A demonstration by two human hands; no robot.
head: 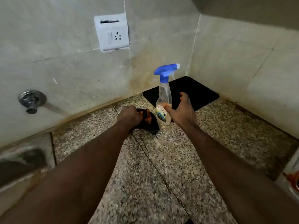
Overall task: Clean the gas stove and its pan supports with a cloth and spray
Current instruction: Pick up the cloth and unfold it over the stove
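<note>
A clear spray bottle (pixel 163 97) with a blue trigger head stands upright on the speckled granite counter (pixel 161 159) near the back corner. My right hand (pixel 182 110) is at the bottle's lower body, thumb on its front and fingers spread round its right side. Just left of the bottle lies a dark cloth (pixel 148 122) with orange patches. My left hand (pixel 129 115) is curled into it, gripping it on the counter. The gas stove itself is out of sight.
A black mat (pixel 197 92) lies in the corner behind the bottle. Tiled walls close the back and right. A white socket plate (pixel 111 33) and a metal tap (pixel 31 101) sit on the back wall. A steel sink (pixel 24 160) is at the left.
</note>
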